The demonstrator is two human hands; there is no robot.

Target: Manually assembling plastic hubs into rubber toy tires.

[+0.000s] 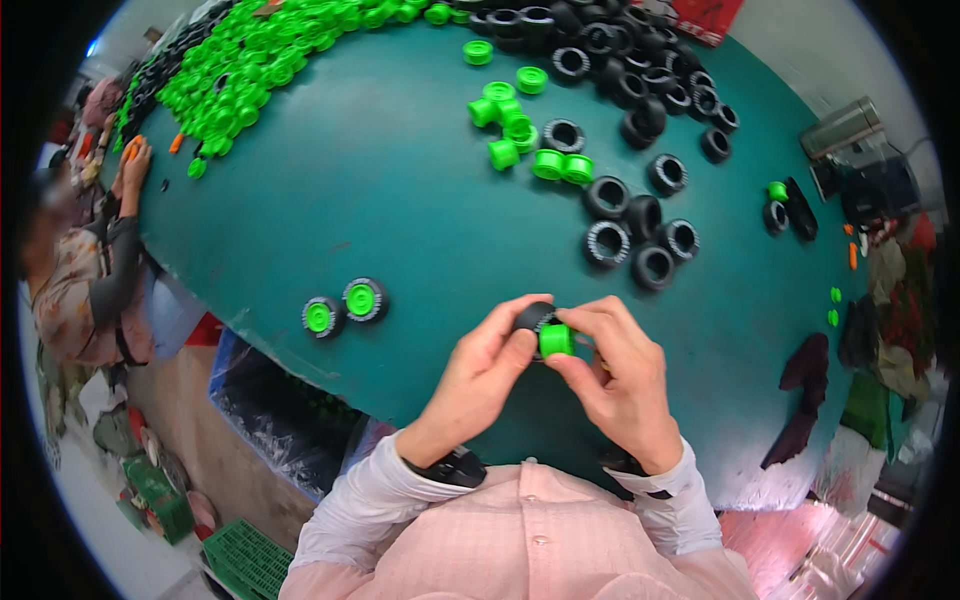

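My left hand [478,372] grips a small black toy tire [533,317] near the front edge of the green table. Pinched in the fingers of my right hand [622,375] is a bright green wheel hub [555,340], held against the tire's open side. How far the hub sits inside the tire is hidden by my fingers. To the left lie two wheels, each a green hub within a black tire: one wheel [365,300] is beside the other wheel [320,317].
Loose black tires [653,267] and green hubs [548,164] lie ahead. Beyond are a big green hub pile [235,80] and a tire heap [625,60]. A co-worker [85,270] sits at the far left. A dark cloth [803,395] lies right; a blue-lined bin [270,420] stands below the left edge.
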